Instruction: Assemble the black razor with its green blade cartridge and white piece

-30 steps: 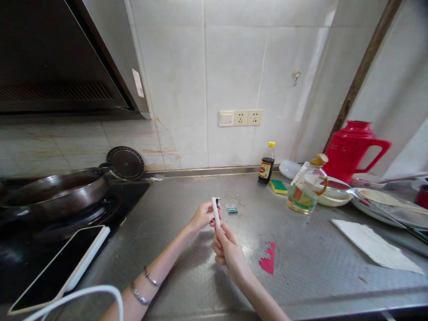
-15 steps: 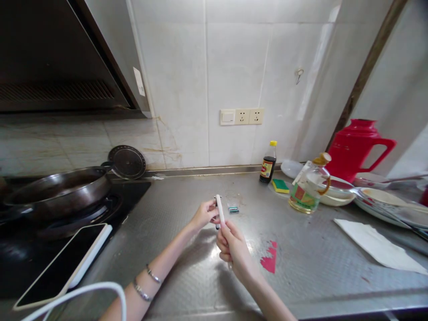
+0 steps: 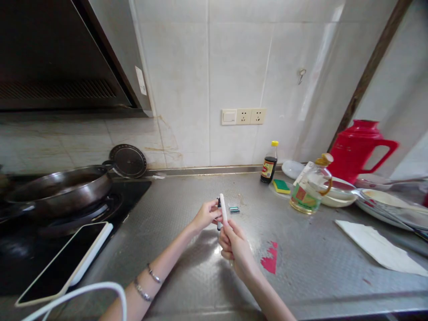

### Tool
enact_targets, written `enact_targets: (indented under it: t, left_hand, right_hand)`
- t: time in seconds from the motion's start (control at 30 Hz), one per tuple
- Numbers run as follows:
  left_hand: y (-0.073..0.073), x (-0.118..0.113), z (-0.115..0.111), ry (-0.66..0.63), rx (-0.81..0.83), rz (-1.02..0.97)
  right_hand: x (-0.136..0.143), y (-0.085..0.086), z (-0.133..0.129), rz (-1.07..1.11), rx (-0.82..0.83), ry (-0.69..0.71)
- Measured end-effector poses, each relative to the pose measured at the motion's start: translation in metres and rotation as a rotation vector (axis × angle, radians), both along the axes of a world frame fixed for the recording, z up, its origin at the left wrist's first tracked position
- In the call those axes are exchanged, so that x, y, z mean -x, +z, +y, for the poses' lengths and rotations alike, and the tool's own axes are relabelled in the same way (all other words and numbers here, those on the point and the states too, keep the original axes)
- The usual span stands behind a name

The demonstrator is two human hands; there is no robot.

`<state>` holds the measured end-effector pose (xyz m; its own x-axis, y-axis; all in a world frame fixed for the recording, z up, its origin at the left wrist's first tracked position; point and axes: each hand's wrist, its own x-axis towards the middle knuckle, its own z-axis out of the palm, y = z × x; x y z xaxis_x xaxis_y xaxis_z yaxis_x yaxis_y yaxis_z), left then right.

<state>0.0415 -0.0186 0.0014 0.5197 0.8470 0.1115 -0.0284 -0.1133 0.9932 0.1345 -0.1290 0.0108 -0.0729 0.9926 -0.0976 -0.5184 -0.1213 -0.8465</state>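
Above the metal counter (image 3: 160,258), my left hand (image 3: 206,216) is closed on a slim black stick-like piece (image 3: 219,225), held roughly upright. My right hand (image 3: 236,248) pinches the lower end of a slim white bar (image 3: 223,207), which stands almost upright just beside the black piece. Whether the two pieces touch or are joined I cannot tell. Fingers hide part of both. On the counter right behind them lie small green and silver batteries (image 3: 234,209), side by side.
To the left are a phone (image 3: 63,263), a white cable (image 3: 100,285) and a pan (image 3: 67,185) on the stove. At the right stand a sauce bottle (image 3: 269,165), a sponge (image 3: 281,187), an oil jug (image 3: 306,194), a red thermos (image 3: 354,149) and bowls; paper (image 3: 374,245) lies in front.
The view has shifted slightly, so everything sits a little differently in the picture. Both hands keep their hold, and the white bar stays beside the black piece.
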Motion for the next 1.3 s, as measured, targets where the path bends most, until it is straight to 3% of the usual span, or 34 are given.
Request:
enact_targets:
  t: [0.13, 0.3, 0.43, 0.77, 0.9, 1.0, 1.17, 1.3]
  left_hand:
    - [0.002, 0.0, -0.001, -0.001, 0.02, -0.017]
    - [0.004, 0.0, -0.003, -0.007, 0.028, 0.002]
    - [0.003, 0.0, -0.002, -0.021, 0.014, 0.011]
    - [0.002, 0.0, -0.002, -0.028, 0.021, -0.007]
    - [0.005, -0.001, -0.002, -0.027, 0.041, -0.031]
    - [0.006, -0.001, -0.001, 0.008, 0.015, -0.042]
    - [0.007, 0.002, 0.004, 0.119, -0.185, -0.023]
    - [0.008, 0.003, 0.003, 0.097, -0.29, 0.0]
  right_hand:
    - [0.006, -0.004, -0.006, -0.058, 0.032, 0.051]
    - [-0.003, -0.004, -0.001, 0.028, -0.026, -0.029]
    - [-0.005, -0.004, -0.002, 0.024, 0.003, -0.012]
    - [-0.006, 0.008, -0.003, 0.082, 0.02, 0.018]
    - [-0.003, 0.009, -0.013, -0.041, 0.001, 0.147]
    - [-0.012, 0.015, -0.017, -0.192, -0.085, 0.154]
    - [-0.048, 0.022, -0.013, -0.61, -0.332, -0.06]
    - [-0.072, 0.019, -0.009, -0.841, -0.373, -0.21]
